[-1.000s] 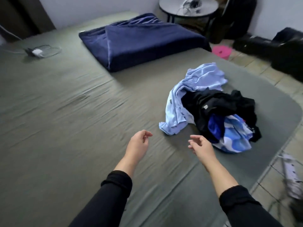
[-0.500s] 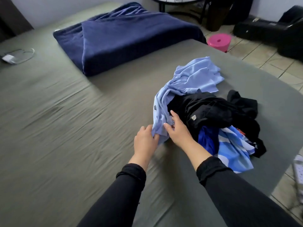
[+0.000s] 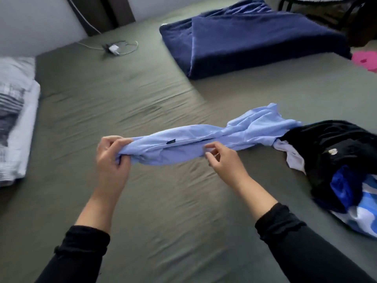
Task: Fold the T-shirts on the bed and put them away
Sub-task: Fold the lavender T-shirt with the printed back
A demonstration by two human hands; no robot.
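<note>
Your left hand [image 3: 111, 154] grips the light-blue T-shirt [image 3: 204, 144], stretched left of the clothes pile [image 3: 336, 160]; your right hand [image 3: 222, 160] seems to pinch it, though blurred. Its far end could drag the black garment [image 3: 326, 139] along.

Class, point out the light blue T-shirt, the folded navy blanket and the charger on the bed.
light blue T-shirt [image 3: 204, 144], head view, stretched middle of the cloth.
folded navy blanket [image 3: 255, 39], head view, its top face.
charger [image 3: 113, 49], head view, its white plug body.
</note>
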